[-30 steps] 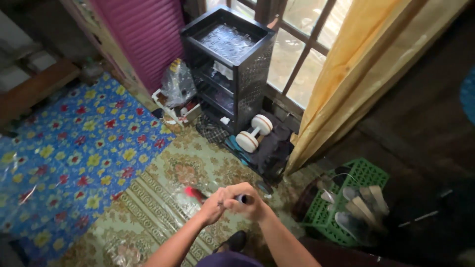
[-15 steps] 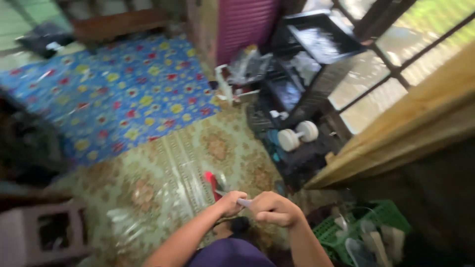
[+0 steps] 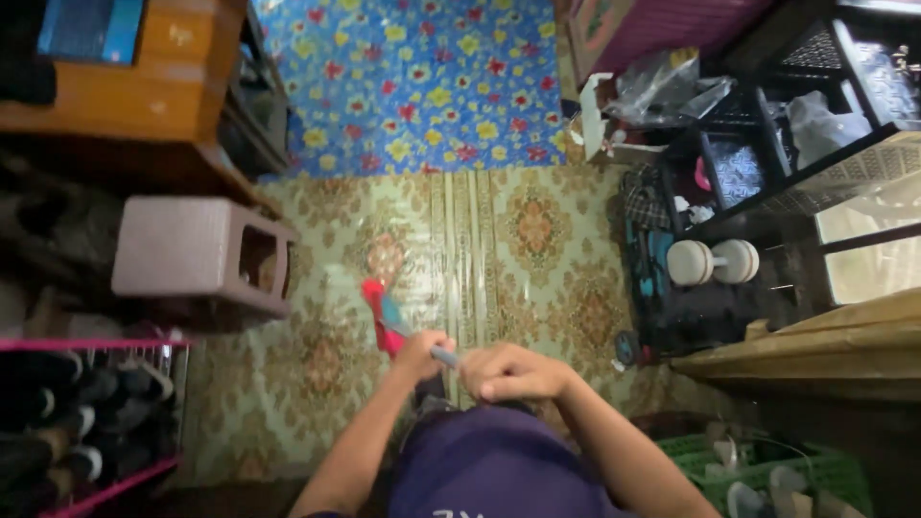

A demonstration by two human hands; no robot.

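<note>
Left hand and right hand both clamp the broom handle, steering its red head at eleven o'clock over the patterned floor mat.

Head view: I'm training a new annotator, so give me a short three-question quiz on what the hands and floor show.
1. True or false: both hands grip the broom handle.
2. What colour is the broom head? A green, B red, C white.
3. Which thing lies on the floor by the black shelf unit?

Key:
1. True: left hand and right hand both hold it.
2. B.
3. A white dumbbell.
</note>
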